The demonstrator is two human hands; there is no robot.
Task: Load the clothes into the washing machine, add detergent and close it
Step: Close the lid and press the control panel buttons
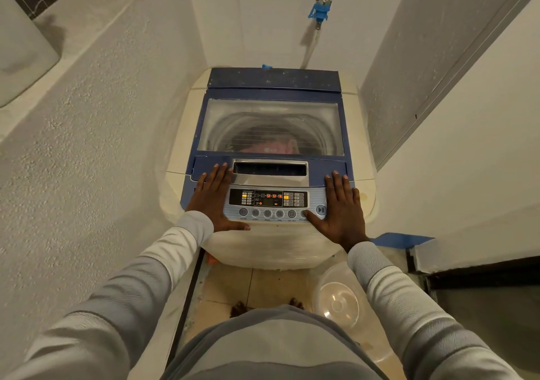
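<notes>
A white top-loading washing machine point(187, 134) with a blue lid point(271, 94) stands in a narrow alcove. The lid is down, and pink clothes point(271, 147) show through its clear window. The control panel point(274, 203) is lit with orange indicators. My left hand point(214, 197) lies flat on the machine's front left, fingers spread, holding nothing. My right hand point(342, 204) lies flat at the front right, its thumb touching a button near the play/pause button point(320, 210).
Rough white walls close in on both sides. A blue tap point(320, 10) with a hose hangs on the back wall. A clear plastic basin point(342, 298) sits on the tiled floor at the right, beside my bare feet point(239, 308). A dark doorway lies at lower right.
</notes>
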